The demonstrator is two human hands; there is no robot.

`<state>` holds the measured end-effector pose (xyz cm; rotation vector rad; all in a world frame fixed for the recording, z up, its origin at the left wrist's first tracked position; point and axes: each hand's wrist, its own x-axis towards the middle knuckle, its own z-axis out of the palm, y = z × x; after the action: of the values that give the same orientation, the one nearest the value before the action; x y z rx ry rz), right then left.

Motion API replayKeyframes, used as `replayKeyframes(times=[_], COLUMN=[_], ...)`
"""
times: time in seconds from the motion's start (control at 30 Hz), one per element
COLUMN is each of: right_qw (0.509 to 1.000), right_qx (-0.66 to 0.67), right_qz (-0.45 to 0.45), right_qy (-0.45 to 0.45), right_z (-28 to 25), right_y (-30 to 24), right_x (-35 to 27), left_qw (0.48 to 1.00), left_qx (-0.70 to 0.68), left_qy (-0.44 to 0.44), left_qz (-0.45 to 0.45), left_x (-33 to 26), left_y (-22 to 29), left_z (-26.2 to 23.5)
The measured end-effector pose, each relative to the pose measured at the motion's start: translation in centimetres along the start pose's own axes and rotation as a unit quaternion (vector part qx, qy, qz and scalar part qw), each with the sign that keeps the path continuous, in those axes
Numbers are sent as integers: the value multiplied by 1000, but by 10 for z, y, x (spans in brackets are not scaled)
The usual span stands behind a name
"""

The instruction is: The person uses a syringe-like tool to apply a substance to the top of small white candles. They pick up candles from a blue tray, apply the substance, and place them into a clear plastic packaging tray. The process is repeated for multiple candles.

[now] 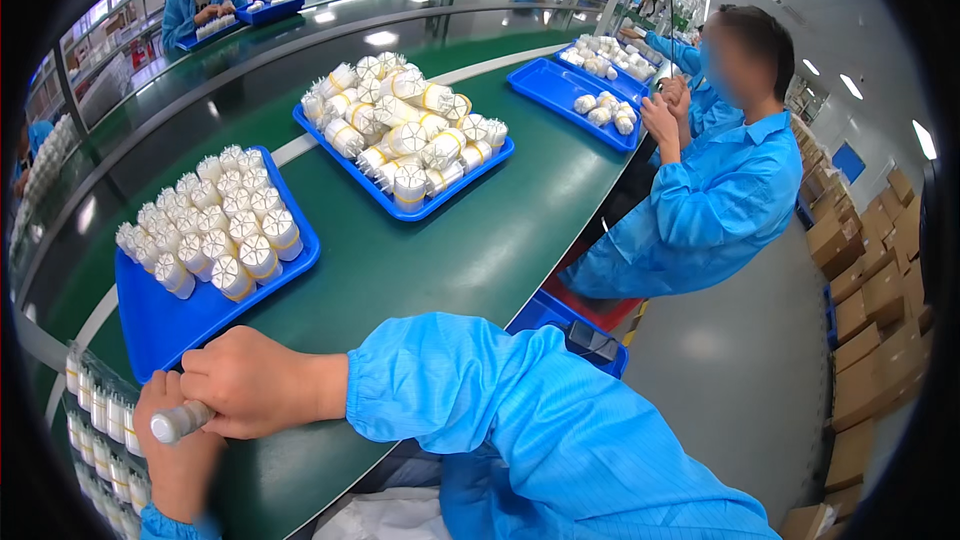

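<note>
My right hand (255,380) is a closed fist at the lower left, gripping a slim white cylinder (182,422) whose rounded end points toward me. Pressed against it, my left hand (180,465) is closed on the same piece; its fingertips are partly hidden. Just beyond my hands, a blue tray (165,325) carries rows of white cylindrical rolls (215,225) with yellow bands, standing upright, and its near-left part is bare. A second blue tray (470,185) farther off bears a heaped pile of similar rolls (405,125), many lying on their sides.
Green worktop (400,290) runs under the trays. On the right, a co-worker (700,200) in blue works beside a blue tray (545,85) with a few white pieces. Racked white rolls (100,440) stand at the left edge. Cardboard boxes (870,330) line the right wall.
</note>
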<state>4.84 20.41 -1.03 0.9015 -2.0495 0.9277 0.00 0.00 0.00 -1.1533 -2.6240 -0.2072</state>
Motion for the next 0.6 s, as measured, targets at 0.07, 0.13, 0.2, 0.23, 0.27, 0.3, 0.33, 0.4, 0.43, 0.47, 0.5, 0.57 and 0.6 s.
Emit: replayKeyframes(times=[0.07,0.13,0.2,0.23,0.27,0.3,0.33,0.4,0.43,0.47,0.5,0.57,0.6], right_qw=[1000,998,995,993,992,990,989,990,990,990,990,992,992], right_qx=[3,39,65,69,73,83,82,73,59,45,33,32,29], right_qz=[-1,22,39,47,56,63,62,63,64,66,64,74,79], right_qy=[-31,-48,-69,-80,-91,-100,-103,-106,-110,-113,-118,-102,-92], right_z=[1,16,28,28,27,28,30,29,27,25,25,26,26], right_y=[-1,0,0,0,0,1,3,4,5,6,6,3,2], right_x=[-4,-10,-16,-18,-20,-22,-22,-22,-22,-23,-23,-23,-23], left_qw=[997,994,991,992,990,988,991,991,985,985,987,987,986], left_qx=[27,47,38,23,7,-5,-36,-116,-164,-162,-156,-144,-151], left_qy=[12,79,106,122,138,151,125,60,18,9,28,64,74], left_qz=[-64,-54,-67,-38,-9,18,-5,-42,-55,-55,-34,10,7], left_x=[1,8,10,13,17,17,12,5,4,3,4,8,9], left_y=[-8,-12,-11,-5,3,10,10,5,1,-10,-13,-14,-15], left_z=[10,15,17,12,4,-3,-7,-16,-19,-14,-10,5,10])
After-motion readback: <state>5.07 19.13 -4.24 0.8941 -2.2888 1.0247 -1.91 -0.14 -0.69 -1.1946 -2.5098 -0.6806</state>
